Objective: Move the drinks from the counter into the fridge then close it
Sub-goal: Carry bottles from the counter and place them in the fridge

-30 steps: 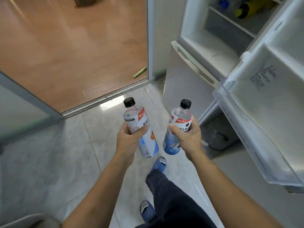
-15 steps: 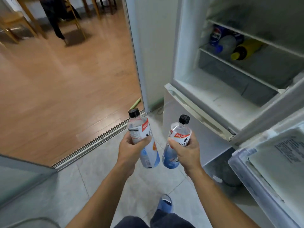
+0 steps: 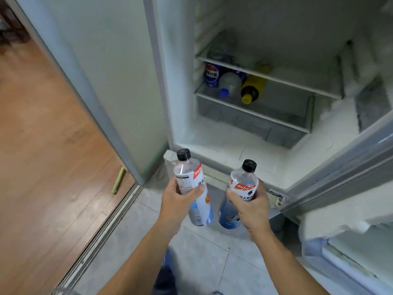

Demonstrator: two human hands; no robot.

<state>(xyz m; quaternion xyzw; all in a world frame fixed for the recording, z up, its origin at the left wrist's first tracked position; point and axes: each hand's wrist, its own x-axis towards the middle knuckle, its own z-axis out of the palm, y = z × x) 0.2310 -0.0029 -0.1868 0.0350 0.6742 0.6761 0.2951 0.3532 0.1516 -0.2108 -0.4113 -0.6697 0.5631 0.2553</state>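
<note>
Two drink bottles held upright before the open white fridge [image 3: 182,86].

The left hand [image 3: 178,204] has its grip curled round a clear black-capped plastic bottle with a white-and-orange label [image 3: 192,184]; the right hand [image 3: 252,206] grips a similar black-capped bottle with a blue base [image 3: 242,184]. On the fridge's lower shelf [image 3: 251,111], near its left edge, lie a blue cola can [image 3: 211,74], a clear blue-capped bottle [image 3: 228,85] and a yellow bottle [image 3: 253,87].

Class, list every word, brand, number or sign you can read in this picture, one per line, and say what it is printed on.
"外星人": partly legible on the label of the right bottle, gripped by the right hand.
"外": first character on the label of the left bottle, gripped by the left hand; the rest is hidden.
Red corner tags on both bottles: too blurred.
Barcode and small print on the left bottle: too small.
Blue can on the fridge shelf: round red, white and blue logo, characters too blurred.
</note>
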